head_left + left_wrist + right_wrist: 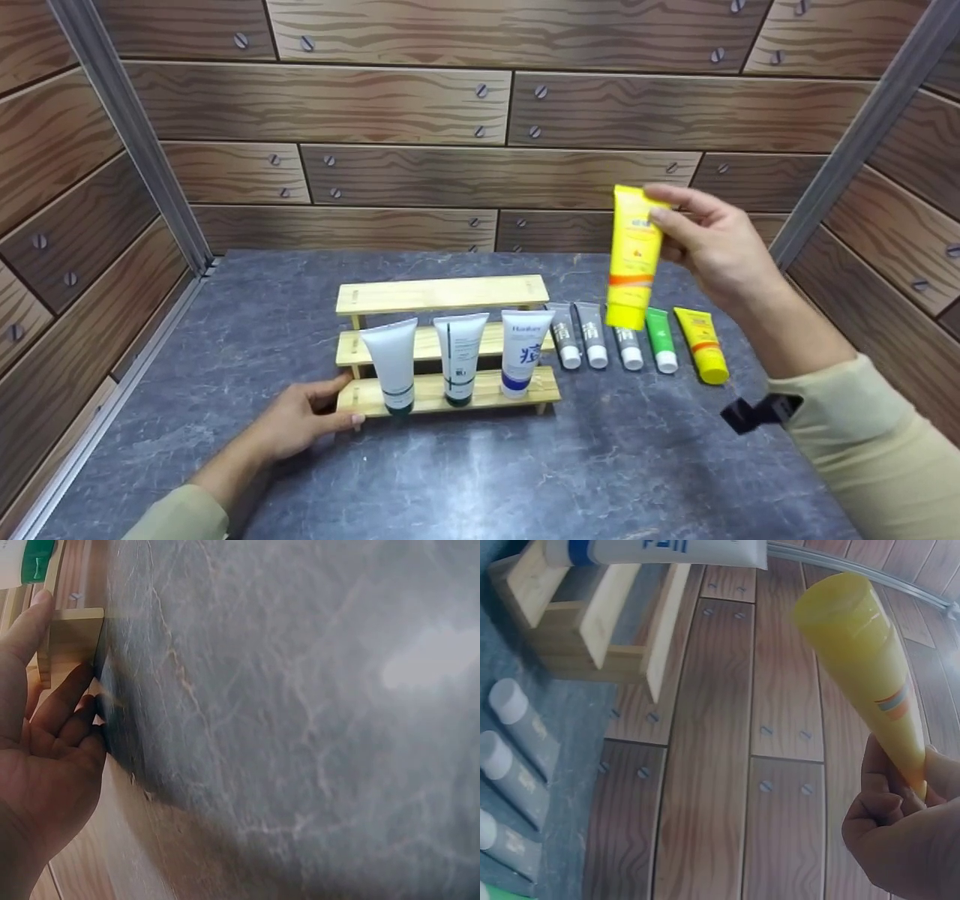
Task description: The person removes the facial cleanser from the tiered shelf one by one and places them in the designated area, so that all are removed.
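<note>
In the head view my right hand (pixel 724 244) pinches a yellow tube (pixel 632 259) by its flat top end. The tube hangs cap down in the air, to the right of a three-step wooden rack (pixel 442 294). My left hand (pixel 289 420) grips the left end of the rack's lowest step, thumb at the front and fingers behind and under it. On that step stand two white tubes with dark green caps (pixel 392 364) (pixel 460 352) and a white tube with blue print (pixel 520 349). In the right wrist view the yellow tube (pixel 862 660) points its cap toward the camera.
Right of the rack several tubes lie on the dark marbled table (pixel 480 480): grey ones with white caps (pixel 592 337), a green one (pixel 661 337) and a second yellow one (pixel 701 341). Wood-patterned panels (pixel 420 105) enclose the back and sides.
</note>
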Available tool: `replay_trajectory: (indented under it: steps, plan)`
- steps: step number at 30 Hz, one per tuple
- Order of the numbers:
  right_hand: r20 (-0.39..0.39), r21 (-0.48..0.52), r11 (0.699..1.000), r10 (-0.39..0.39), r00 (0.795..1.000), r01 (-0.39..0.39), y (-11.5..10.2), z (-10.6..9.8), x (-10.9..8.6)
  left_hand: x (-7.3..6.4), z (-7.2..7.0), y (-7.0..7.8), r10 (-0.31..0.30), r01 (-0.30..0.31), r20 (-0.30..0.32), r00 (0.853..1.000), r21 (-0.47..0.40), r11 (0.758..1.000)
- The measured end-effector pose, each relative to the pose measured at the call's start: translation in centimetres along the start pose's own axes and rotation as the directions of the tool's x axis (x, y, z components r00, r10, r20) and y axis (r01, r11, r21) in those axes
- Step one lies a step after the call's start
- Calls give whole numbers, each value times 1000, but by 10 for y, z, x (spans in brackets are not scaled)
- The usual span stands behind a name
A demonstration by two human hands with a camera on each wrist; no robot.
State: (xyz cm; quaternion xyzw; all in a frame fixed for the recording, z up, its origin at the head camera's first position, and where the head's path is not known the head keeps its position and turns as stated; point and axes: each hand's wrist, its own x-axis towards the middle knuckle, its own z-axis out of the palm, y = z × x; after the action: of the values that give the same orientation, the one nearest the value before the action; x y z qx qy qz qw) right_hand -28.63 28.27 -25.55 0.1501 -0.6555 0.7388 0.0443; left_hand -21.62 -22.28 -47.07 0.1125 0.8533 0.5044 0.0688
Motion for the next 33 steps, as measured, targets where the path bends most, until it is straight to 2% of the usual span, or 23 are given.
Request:
replay_trajectory:
  steps: [4,7,13,16,19,26,33]
  plan:
    - [-25,-62,996,59,998,-61,12,-9,-10,0,0,1,-19,19,-4,1000,2,1000]
    - [-40,-139,984,110,993,-114,23,-16,-18,0,1,0,-10,10,7,1000,-8,1000]
    - [-60,-304,934,178,982,-188,45,-26,-31,1,3,-2,-1,1,25,1000,-20,1000]
    - [-61,-352,907,223,973,-230,53,-29,-36,1,2,-1,-7,7,22,1000,-11,1000]
    - [-54,-367,895,253,966,-254,61,-30,-39,0,1,-1,-16,16,13,1000,-6,1000]
    - [-54,-342,890,301,952,-301,81,-31,-44,0,-1,0,-8,8,8,1000,2,1000]
    - [-36,-386,858,353,935,-339,103,-31,-50,1,-1,-1,-2,2,13,1000,-8,1000]
